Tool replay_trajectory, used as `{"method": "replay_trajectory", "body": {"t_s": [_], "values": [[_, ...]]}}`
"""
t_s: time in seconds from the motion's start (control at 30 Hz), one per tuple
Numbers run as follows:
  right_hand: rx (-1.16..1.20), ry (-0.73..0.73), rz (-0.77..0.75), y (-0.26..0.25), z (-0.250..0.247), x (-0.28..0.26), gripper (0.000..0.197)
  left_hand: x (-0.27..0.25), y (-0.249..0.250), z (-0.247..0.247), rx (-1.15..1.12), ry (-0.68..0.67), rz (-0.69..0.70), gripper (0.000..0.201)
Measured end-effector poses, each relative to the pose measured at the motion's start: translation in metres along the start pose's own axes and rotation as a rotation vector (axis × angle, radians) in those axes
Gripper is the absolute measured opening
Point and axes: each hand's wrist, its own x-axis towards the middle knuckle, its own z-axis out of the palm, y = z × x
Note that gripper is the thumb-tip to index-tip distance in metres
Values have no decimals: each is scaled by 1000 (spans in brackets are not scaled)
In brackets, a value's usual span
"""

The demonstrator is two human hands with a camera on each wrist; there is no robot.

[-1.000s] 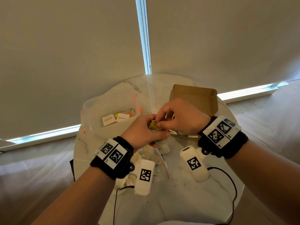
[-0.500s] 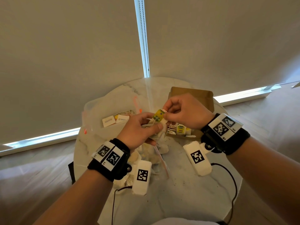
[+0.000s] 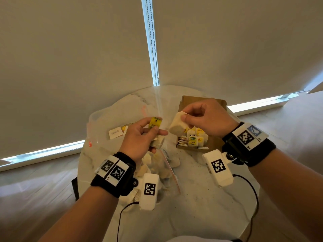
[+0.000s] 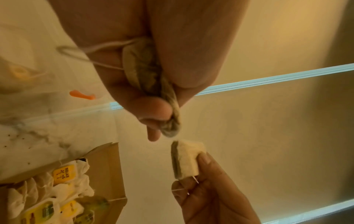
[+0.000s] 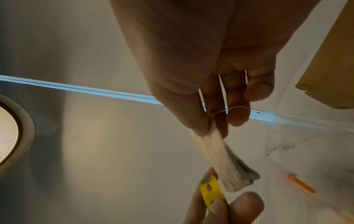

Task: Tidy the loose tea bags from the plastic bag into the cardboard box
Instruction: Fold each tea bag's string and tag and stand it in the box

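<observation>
Above the marble table (image 3: 201, 198), my left hand (image 3: 139, 137) pinches a yellow paper tag (image 3: 154, 123) between thumb and forefinger. It also grips a crumpled tea bag (image 4: 147, 72) with its string in the palm. My right hand (image 3: 206, 117) pinches a pale tea bag (image 3: 178, 125) by its top edge, just right of the left hand; that tea bag (image 5: 220, 160) hangs beside the tag (image 5: 210, 192). The open cardboard box (image 3: 215, 142) lies below the right hand with several tea bags (image 3: 192, 140) in it. The clear plastic bag (image 3: 108, 119) lies at left, loose tea bags (image 3: 157, 165) spilling beneath my left wrist.
Two white sachets (image 3: 115, 133) lie inside the plastic bag at the far left. A black cable (image 3: 251, 187) runs over the table's right edge. Roller blinds (image 3: 70, 49) hang right behind the table, a bead chain (image 3: 153, 49) between them. Tea crumbs dot the marble.
My hands, which worked together on the yellow tag, have pulled apart. The right hand now holds a pale tea bag drawn to the right, and the left keeps the tag.
</observation>
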Motion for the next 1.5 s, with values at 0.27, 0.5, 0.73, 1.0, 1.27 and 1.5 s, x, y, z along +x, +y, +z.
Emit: {"method": "replay_trajectory", "body": {"t_s": [0.27, 0.5, 0.73, 1.0, 1.27, 1.5], "values": [[-122, -103, -76, -6, 4, -1, 6, -2, 12, -4, 212, -56, 136, 34], [-43, -163, -134, -13, 9, -3, 13, -8, 18, -2, 340, -59, 252, 12], [67, -73, -97, -6, 14, -5, 21, 0, 18, -2, 330, 25, 277, 8], [52, -16, -50, 6, 23, -21, 12, 4, 25, 0, 297, 120, 264, 12], [184, -110, 0, 34, 56, -26, 6, 7, 31, 9, 201, 104, 238, 11], [254, -176, 84, 44, 73, -28, 11, 10, 32, 9, 181, 95, 215, 12]]}}
